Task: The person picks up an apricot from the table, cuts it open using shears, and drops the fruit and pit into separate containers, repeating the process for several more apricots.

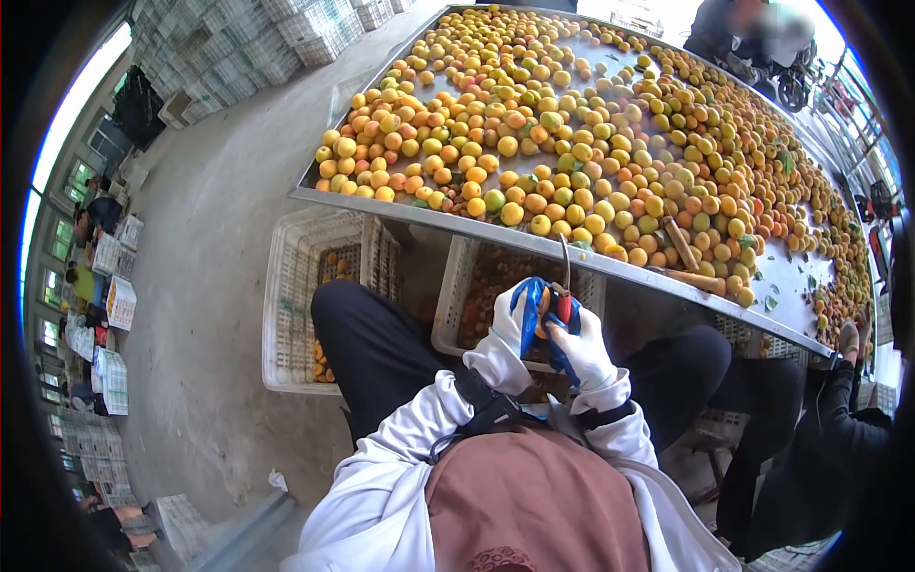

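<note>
In front of my lap, just below the table's edge, my two hands meet, each in a white glove with blue over the fingers. My left hand (512, 319) is closed around an apricot (544, 304), of which only a small part shows. My right hand (585, 351) grips a pitting knife by its red handle (564, 309); its thin curved metal blade points up and away from me. Blade and fruit are close together, but contact is hard to make out. Many yellow-orange apricots (508, 146) lie spread over the metal table (457, 224) ahead.
Beneath the table edge stand a white crate (272, 329) with some apricot halves and another crate (446, 315) holding darker pieces. Two wooden-handled tools lie among the fruit at the near edge. A co-worker's hand (848, 338) is at the right corner. Stacked crates (224, 52) fill the far left.
</note>
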`<state>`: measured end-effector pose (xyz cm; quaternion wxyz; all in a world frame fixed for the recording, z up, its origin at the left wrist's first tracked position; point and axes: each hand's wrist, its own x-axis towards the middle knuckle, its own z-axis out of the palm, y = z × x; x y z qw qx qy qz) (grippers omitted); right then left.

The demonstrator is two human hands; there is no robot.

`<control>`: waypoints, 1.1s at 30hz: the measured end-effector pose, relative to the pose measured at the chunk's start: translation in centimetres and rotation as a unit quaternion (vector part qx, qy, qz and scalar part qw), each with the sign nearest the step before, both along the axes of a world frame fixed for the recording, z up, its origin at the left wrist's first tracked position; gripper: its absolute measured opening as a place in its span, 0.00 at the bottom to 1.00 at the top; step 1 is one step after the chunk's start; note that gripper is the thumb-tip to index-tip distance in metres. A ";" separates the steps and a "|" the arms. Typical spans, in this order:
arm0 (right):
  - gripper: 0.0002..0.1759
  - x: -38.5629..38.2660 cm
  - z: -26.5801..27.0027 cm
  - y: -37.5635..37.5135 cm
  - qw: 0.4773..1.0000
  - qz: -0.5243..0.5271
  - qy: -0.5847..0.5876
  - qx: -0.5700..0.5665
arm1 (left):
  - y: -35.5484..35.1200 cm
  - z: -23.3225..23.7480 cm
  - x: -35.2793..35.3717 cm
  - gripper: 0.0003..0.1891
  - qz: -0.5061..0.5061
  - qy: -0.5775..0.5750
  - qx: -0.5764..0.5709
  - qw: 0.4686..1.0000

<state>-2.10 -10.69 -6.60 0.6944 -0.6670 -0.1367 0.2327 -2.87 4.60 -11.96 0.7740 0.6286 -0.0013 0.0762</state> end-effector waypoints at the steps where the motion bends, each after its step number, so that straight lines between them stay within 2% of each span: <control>1: 0.19 -0.2 -0.5 0.5 0.999 -0.043 -0.023 0.010 | 0.0 0.7 0.2 0.19 0.003 0.000 -0.001 1.000; 3: 0.25 -0.3 -0.4 1.7 0.990 -0.115 -0.082 0.003 | -0.4 2.4 0.4 0.19 -0.006 0.085 -0.244 0.966; 4: 0.25 -0.2 -0.2 2.0 0.990 -0.111 -0.083 0.004 | -0.3 1.8 0.8 0.19 -0.002 0.082 -0.244 0.966; 6: 0.25 0.0 0.0 2.8 0.947 -0.163 -0.250 -0.121 | 0.1 0.5 1.5 0.28 0.007 0.153 -0.295 0.943; 8: 0.24 0.0 0.2 3.0 0.948 -0.175 -0.237 -0.120 | 0.5 0.0 1.3 0.30 -0.011 0.180 -0.343 0.922; 10: 0.22 0.0 0.2 2.9 0.949 -0.205 -0.204 -0.122 | 0.7 -0.5 1.6 0.28 -0.011 0.201 -0.459 0.866; 11: 0.19 0.3 -0.4 2.6 0.937 -0.221 -0.246 -0.112 | 0.9 -0.8 1.7 0.29 -0.020 0.227 -0.484 0.845; 12: 0.17 0.5 -0.9 2.5 0.951 -0.247 -0.176 -0.054 | 1.0 -0.2 1.5 0.29 -0.018 0.228 -0.488 0.842; 14: 0.16 1.1 -1.4 1.9 0.949 -0.247 -0.187 -0.052 | 1.1 1.0 1.3 0.30 -0.033 0.245 -0.521 0.817; 15: 0.13 1.4 -1.2 2.2 0.964 -0.230 -0.132 -0.011 | 1.0 0.6 1.5 0.30 -0.032 0.245 -0.522 0.816; 16: 0.13 1.5 -0.8 2.2 0.964 -0.230 -0.131 -0.013 | 1.2 -0.2 1.6 0.30 -0.032 0.246 -0.524 0.815; 18: 0.11 1.6 0.1 2.3 0.969 -0.204 0.008 0.140 | 1.8 -1.1 1.6 0.29 -0.093 0.217 -0.575 0.784; 19: 0.13 2.6 -0.4 2.6 0.959 -0.235 -0.022 0.156 | 1.8 -1.3 1.4 0.29 -0.091 0.218 -0.576 0.782; 20: 0.14 2.9 -0.2 2.3 0.953 -0.227 -0.021 0.198 | 1.7 -1.5 1.2 0.28 -0.087 0.221 -0.545 0.804; 21: 0.15 3.3 0.4 2.1 0.956 -0.223 -0.006 0.189 | 1.5 -1.5 1.0 0.28 -0.083 0.224 -0.513 0.824; 22: 0.15 3.5 2.0 2.0 0.959 -0.220 0.008 0.180 | 1.4 -1.3 0.9 0.28 -0.084 0.228 -0.513 0.823; 24: 0.16 3.8 3.7 2.1 0.964 -0.216 0.019 0.157 | 1.0 -0.7 0.8 0.27 -0.093 0.213 -0.355 0.906; 26: 0.15 4.3 3.5 2.1 0.926 -0.232 0.080 0.288 | -0.1 0.0 0.7 0.27 -0.096 0.224 -0.347 0.906; 30: 0.15 4.4 4.1 2.6 0.876 -0.335 0.039 0.343 | -2.4 0.9 0.4 0.27 -0.049 0.236 -0.282 0.929; 33: 0.16 4.5 2.8 2.1 0.886 -0.323 -0.012 0.332 | -3.5 1.2 0.2 0.24 -0.023 0.249 -0.276 0.928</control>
